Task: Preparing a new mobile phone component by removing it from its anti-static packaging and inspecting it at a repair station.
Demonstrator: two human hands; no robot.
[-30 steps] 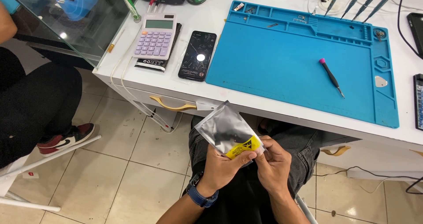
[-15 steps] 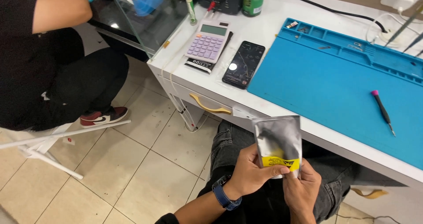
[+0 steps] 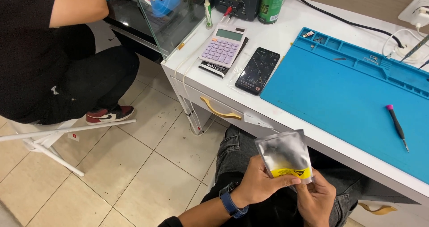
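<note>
Both hands (image 3: 286, 191) pinch a silver pouch (image 3: 286, 158), fingers seemingly closed, below white desk (image 3: 286, 39) over tiled floor (image 3: 134, 164).

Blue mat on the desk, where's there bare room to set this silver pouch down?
The blue mat is bare across its middle and left, between the phone and the pink-capped screwdriver. Its back compartments hold small parts. The desk's left corner is crowded: phone, calculator. Both hands hold the pouch.

White desk (image 3: 286, 44) w/ blue work mat (image 3: 339, 93), pink-capped screwdriver (image 3: 397, 126) on it. Left of mat: black phone (image 3: 258, 70), lilac calculator (image 3: 222, 45), green can (image 3: 272, 1). Co-worker in black (image 3: 49, 53) sits far left, behind glass screen (image 3: 172, 17).
</note>
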